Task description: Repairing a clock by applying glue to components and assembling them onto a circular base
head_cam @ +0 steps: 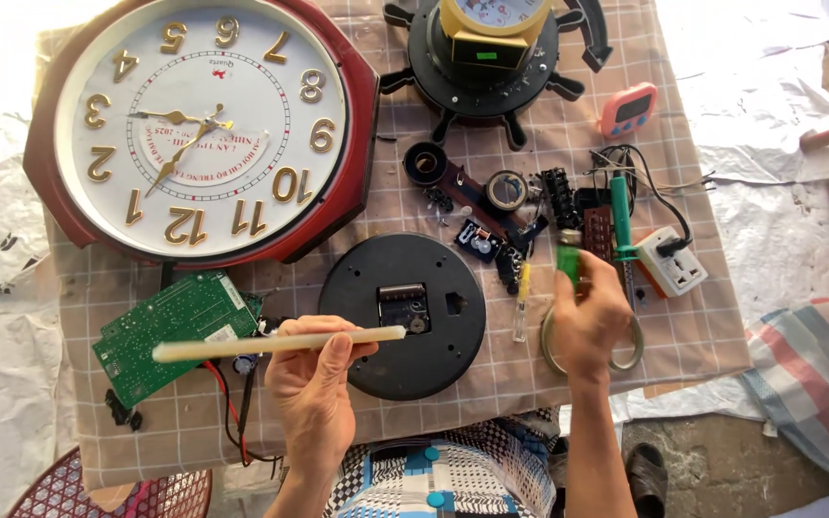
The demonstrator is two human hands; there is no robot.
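Gripping a pale stick (280, 342), the left hand (314, 379) closes; the right hand (587, 321) clasps a green lighter (568, 261)

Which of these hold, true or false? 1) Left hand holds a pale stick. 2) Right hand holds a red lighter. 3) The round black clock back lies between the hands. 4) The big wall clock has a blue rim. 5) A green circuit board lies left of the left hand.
1) True: the left hand holds a pale stick level.
2) False: the right hand grips a green lighter.
3) True: the black clock back lies between them.
4) False: the wall clock has a dark red rim.
5) True: the circuit board is there, with red and black wires.
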